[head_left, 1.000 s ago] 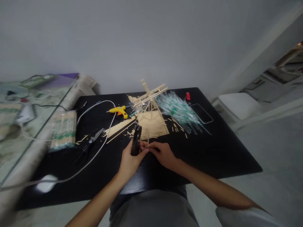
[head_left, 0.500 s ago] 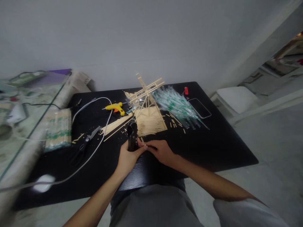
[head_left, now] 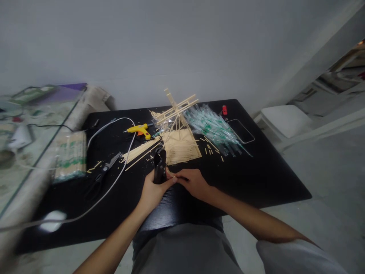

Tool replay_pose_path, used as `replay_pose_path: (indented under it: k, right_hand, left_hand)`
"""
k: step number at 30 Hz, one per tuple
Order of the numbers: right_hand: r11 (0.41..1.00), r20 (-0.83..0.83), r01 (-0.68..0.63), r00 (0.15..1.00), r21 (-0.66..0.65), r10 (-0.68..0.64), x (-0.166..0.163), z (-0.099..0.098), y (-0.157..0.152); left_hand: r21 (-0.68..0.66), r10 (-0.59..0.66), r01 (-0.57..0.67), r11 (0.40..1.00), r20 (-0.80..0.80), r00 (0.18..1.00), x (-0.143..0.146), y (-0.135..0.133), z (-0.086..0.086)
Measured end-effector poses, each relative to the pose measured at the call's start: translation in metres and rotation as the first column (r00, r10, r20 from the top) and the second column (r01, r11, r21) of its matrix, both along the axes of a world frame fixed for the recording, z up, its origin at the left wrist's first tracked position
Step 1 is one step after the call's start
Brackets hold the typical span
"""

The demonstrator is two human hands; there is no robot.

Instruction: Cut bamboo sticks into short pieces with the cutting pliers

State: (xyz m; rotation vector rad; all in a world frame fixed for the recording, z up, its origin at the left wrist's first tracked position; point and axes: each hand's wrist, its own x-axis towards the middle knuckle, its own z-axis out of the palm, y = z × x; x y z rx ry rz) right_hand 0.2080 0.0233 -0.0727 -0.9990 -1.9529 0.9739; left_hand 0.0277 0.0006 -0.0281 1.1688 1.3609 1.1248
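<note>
Head view: left hand (head_left: 152,192) is curled round a black hand tool (head_left: 160,167), tool upright between thumb and fingers, its top sticking up above the grip. Right hand (head_left: 194,183) is just beside it, fingertips pinched on a short stick piece (head_left: 171,174) that also meets the left thumb tip; piece mostly hidden by the fingers.

Stick model (head_left: 178,110) stands beyond both hands, on a flat board of sticks (head_left: 182,144) whose near edge is just past the fingertips. Loose sticks (head_left: 139,152) lie ahead and left of left hand, yellow glue gun (head_left: 140,130) behind them. Scissors (head_left: 104,173) lie open left of left hand.

Containers: clear plastic pack (head_left: 71,154), well left of left hand, full of sticks with green bands showing. Heap of clear plastic sleeves (head_left: 213,129) with green print, beyond right hand and a bit right; can't tell if anything is inside. Short stick offcuts (head_left: 209,150) between that heap and right hand. All on the black table (head_left: 256,179).
</note>
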Motion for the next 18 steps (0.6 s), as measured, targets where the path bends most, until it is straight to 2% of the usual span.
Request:
replay_pose_path:
  k: [6,9,12,14,16,18]
  right_hand:
    - [1.0,0.019,0.003,1.0,0.002,-0.003,-0.001,0.0,0.001]
    - [1.0,0.025,-0.002,1.0,0.016,0.002,-0.001,0.001,0.001]
    - [1.0,0.018,0.004,1.0,0.02,-0.004,-0.002,0.0,0.002]
    - [1.0,0.016,0.013,1.0,0.02,-0.013,-0.003,-0.001,0.002]
    - [1.0,0.011,0.016,1.0,0.022,-0.017,-0.003,-0.001,0.002]
    - [1.0,0.0,0.014,1.0,0.029,-0.014,-0.004,-0.001,0.002]
  left_hand:
    - [0.017,-0.017,0.018,1.0,-0.039,0.999,0.0,0.002,-0.002]
    - [0.051,-0.071,0.075,0.996,-0.081,0.994,-0.005,0.001,0.002]
    - [0.091,-0.093,0.116,0.989,-0.221,0.971,-0.021,0.0,0.009]
    - [0.11,-0.093,0.151,0.982,-0.416,0.905,-0.039,-0.001,0.012]
    - [0.086,-0.11,0.209,0.974,-0.63,0.769,-0.059,-0.004,0.014]
    - [0.068,-0.109,0.247,0.967,-0.763,0.638,-0.075,-0.008,0.014]
